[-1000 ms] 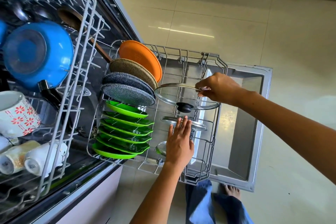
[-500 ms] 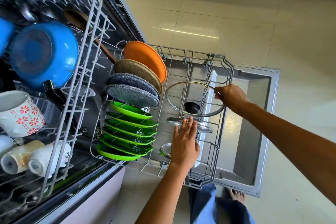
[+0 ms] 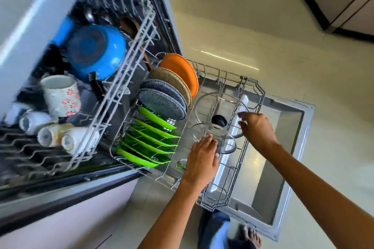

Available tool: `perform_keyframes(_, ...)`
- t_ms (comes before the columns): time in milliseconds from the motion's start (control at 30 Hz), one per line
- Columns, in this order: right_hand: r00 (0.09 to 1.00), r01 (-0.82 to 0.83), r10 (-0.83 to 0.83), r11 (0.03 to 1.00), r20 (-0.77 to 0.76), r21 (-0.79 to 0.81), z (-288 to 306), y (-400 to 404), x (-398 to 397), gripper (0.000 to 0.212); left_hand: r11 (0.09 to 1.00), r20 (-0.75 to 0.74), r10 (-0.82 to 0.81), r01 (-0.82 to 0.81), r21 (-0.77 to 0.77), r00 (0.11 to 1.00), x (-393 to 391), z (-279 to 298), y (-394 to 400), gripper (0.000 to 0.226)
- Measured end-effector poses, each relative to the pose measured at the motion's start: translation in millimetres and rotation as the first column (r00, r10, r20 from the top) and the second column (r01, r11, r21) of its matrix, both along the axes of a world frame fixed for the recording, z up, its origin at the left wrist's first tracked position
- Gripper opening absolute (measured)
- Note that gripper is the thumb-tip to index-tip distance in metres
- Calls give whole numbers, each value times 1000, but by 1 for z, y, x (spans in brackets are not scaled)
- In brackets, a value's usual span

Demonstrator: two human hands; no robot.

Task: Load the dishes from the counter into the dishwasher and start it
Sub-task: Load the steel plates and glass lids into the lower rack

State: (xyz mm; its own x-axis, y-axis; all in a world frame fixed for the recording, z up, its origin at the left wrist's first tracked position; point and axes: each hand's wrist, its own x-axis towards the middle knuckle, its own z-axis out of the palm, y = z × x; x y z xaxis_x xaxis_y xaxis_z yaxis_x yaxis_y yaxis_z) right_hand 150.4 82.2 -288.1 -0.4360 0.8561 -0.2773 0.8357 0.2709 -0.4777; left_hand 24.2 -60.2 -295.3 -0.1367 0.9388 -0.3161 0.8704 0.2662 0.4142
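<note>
The dishwasher's lower rack [image 3: 261, 91] is pulled out over the open door [image 3: 283, 170]. A large glass lid [image 3: 204, 105] with a black knob [image 3: 218, 121] stands tilted among the tines. My right hand [image 3: 258, 130] hovers at its right rim with fingers loosely spread, holding nothing. My left hand [image 3: 202, 160] lies flat with straight fingers against a smaller glass lid [image 3: 199, 130] just in front. Green plates [image 3: 153, 137], grey plates [image 3: 162, 103], a beige plate [image 3: 172, 81] and an orange plate [image 3: 180, 70] stand in the rack's left rows.
The upper rack [image 3: 121, 79] holds a blue pot [image 3: 97, 50], a flowered mug [image 3: 60, 95], white cups [image 3: 54, 134] and a wooden spoon [image 3: 129, 26]. A small glass piece [image 3: 181, 164] lies low in the rack. My bare foot [image 3: 252, 235] stands below the door on pale floor tiles.
My right hand has let go of the large lid's rim, which now stands in the tines. My left hand stays flat on the smaller lid. The view has swung right.
</note>
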Motion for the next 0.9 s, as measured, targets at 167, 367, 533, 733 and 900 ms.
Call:
perform_keyframes(167, 972, -45, 71, 992, -226, 117, 110, -59, -23, 16, 954, -10, 196, -189, 231, 980, 0, 122, -52, 45)
perform_keyframes(367, 814, -134, 234, 966, -532, 219, 294, -172, -44, 12, 735, -56, 550, -451, 507, 833, 3, 312, -194, 40)
perform_keyframes(533, 629, -382, 457, 886, -629, 262, 385, -269, -70, 11, 473, -77, 823, -605, 641, 563, 19, 402, -336, 39)
perform_keyframes(733, 329, -685, 633, 671, -700, 284, 447, -397, -100, 12, 97, -45, 994, -631, 770, 97, 66, 448, -480, 42)
perform_keyframes(900, -1, -814, 762, 376, -648, 443, 470, -529, -111, 12, -163, -2, 959, -558, 814, -283, 126, 456, -580, 40)
